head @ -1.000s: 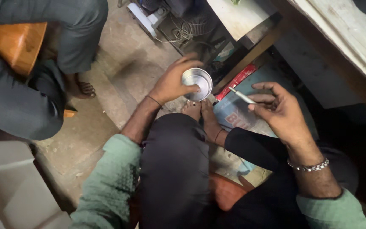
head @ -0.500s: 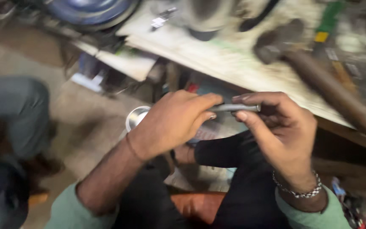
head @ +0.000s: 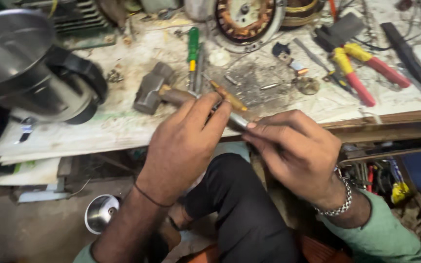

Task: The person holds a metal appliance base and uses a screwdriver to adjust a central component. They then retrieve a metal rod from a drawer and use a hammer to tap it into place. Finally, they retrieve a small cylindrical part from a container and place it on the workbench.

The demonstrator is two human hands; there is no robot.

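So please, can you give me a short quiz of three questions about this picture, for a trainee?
1. True or false: both hands hold one thin metal rod.
2. Which tool lies on the bench just behind the left hand? A hammer, B saw, C paintbrush.
3. What does the right hand wear at the wrist?

Key
1. True.
2. A.
3. A metal chain bracelet.
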